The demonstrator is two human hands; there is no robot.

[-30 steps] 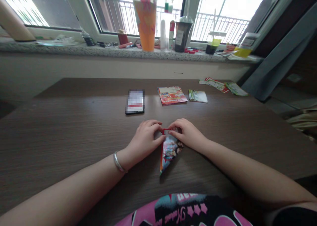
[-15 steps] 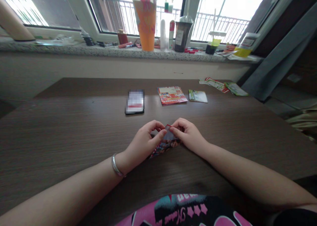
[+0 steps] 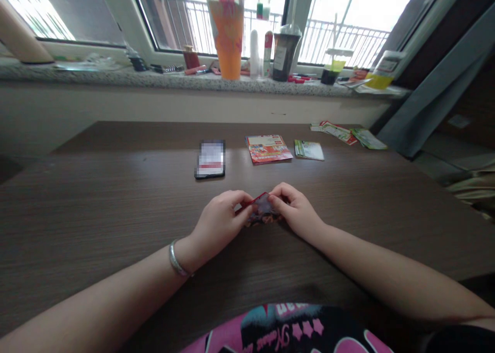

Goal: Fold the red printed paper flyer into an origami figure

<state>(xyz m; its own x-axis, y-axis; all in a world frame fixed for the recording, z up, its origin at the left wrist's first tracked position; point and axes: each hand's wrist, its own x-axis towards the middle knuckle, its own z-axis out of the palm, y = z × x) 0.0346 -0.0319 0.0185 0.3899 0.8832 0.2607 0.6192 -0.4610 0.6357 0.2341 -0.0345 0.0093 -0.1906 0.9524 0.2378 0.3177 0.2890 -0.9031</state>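
Paper [image 3: 264, 205], pinched between curled left hand [image 3: 221, 220] and right hand [image 3: 296, 209], seems mid-fold, the next move probably calling for aligned edges.

From afar I see a curved silver metal bangle [image 3: 175, 260] and a black fabric garment [image 3: 288, 337] with pink stars

A phone [image 3: 210, 160], its screen pixelated, lay on the counter [image 3: 77, 214], with a stack of red printed papers [image 3: 269, 149] to its right and a smaller pale stack [image 3: 311, 150] just beside that. Loose printed strips [image 3: 338, 132] lay near the far right corner. On the speckled sill [image 3: 162, 82] stood a tall orange drink [image 3: 230, 41], a dark lidded cup [image 3: 282, 56] and what looked, through the blur, like a yellow-filled bottle [image 3: 381, 77]. A grey curtain [image 3: 436, 82] hung at the right; a railing [image 3: 348, 41] showed beyond the window [image 3: 266, 7].
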